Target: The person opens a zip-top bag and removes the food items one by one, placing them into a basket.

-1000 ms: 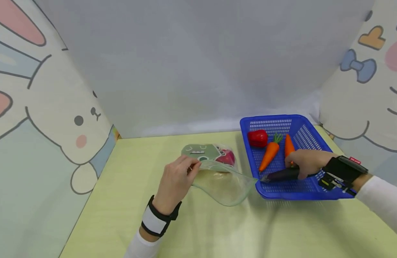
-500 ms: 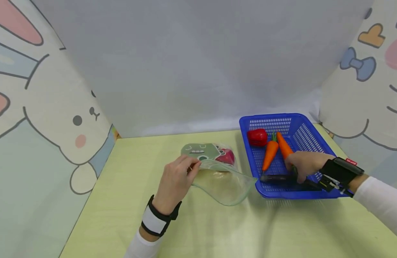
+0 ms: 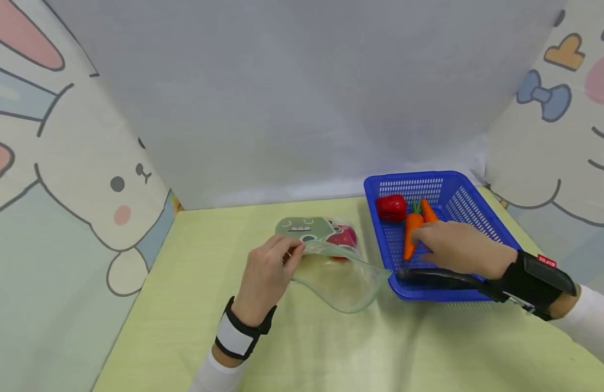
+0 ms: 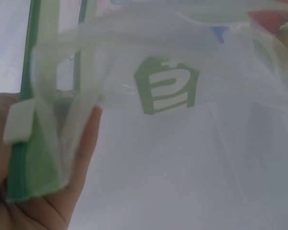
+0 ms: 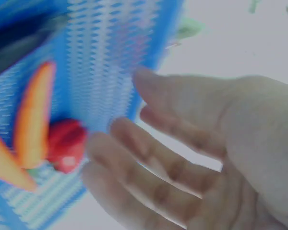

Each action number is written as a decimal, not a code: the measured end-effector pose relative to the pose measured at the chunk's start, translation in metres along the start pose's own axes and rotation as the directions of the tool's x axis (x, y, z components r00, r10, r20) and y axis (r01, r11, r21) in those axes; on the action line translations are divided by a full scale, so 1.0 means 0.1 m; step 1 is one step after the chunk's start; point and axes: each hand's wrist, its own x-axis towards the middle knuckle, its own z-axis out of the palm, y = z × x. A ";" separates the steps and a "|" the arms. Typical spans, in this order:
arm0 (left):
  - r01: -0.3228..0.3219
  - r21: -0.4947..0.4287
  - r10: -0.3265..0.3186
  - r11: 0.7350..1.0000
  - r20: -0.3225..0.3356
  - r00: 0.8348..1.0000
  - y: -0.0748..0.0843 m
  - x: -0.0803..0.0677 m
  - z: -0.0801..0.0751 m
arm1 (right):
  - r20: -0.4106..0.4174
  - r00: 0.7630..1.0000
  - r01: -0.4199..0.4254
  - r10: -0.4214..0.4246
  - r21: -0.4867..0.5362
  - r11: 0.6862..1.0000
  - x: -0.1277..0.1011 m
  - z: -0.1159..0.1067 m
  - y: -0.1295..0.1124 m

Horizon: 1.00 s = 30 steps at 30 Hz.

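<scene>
Left hand (image 3: 268, 272) in a pinch, right hand (image 3: 461, 247) loosely relaxed

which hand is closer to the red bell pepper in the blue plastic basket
Right. The right hand is over the basket, right of the pepper; the left hand is farther off to the left, pinching the clear green-edged plastic bag.

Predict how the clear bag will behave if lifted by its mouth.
The clear bag will probably flop, since its mouth bows loosely from the left hand. Its far end may hang heavier, as a red item shows inside there.
</scene>
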 end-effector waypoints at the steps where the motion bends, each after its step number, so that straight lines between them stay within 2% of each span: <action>1: 0.001 -0.003 -0.001 1.000 -0.007 1.000 0.00 0.00 0.00 | -0.057 0.998 0.018 -0.021 -0.045 0.999 -0.02 -0.03 -0.10; 4: 0.000 -0.006 0.000 1.000 -0.024 1.000 0.00 0.00 0.01 | -0.195 0.979 0.029 -0.063 -0.173 0.984 -0.05 -0.10 -0.46; 7: -0.007 0.001 0.007 1.000 -0.033 0.999 0.00 0.01 0.01 | -0.264 0.957 0.047 -0.119 -0.265 0.963 -0.10 -0.13 -0.81; 9: -0.010 0.003 0.010 1.000 -0.039 0.999 0.00 0.01 0.02 | -0.292 0.942 0.079 -0.164 -0.281 0.956 -0.13 -0.13 -1.00; 13: -0.014 0.007 0.014 1.000 -0.046 0.999 0.00 0.01 0.02 | -0.356 0.881 0.198 -0.312 -0.320 0.926 -0.13 -0.05 -1.30; 15: -0.017 0.009 0.017 1.000 -0.048 0.999 0.00 0.00 0.02 | -0.357 0.858 0.248 -0.370 -0.343 0.906 -0.07 0.01 -1.41; 16: -0.018 0.011 0.019 1.000 -0.051 0.999 0.00 0.00 0.02 | -0.346 0.854 0.266 -0.388 -0.350 0.898 -0.03 0.04 -1.47; 21: -0.034 0.026 0.035 0.999 -0.066 0.997 0.00 0.00 0.02 | -0.276 0.881 0.273 -0.385 -0.369 0.888 0.22 0.24 -1.68; 26: -0.037 0.030 0.039 0.999 -0.070 0.997 0.01 0.01 0.01 | -0.330 0.893 0.186 -0.307 -0.352 0.917 0.46 0.46 -1.73; 28: -0.035 0.028 0.037 0.999 -0.069 0.997 0.01 0.01 0.00 | -0.310 0.918 0.135 -0.246 -0.337 0.932 0.56 0.54 -1.71; 30: -0.034 0.027 0.036 0.999 -0.068 0.997 0.02 0.01 0.00 | -0.255 0.947 0.098 -0.193 -0.345 0.934 0.66 0.60 -1.67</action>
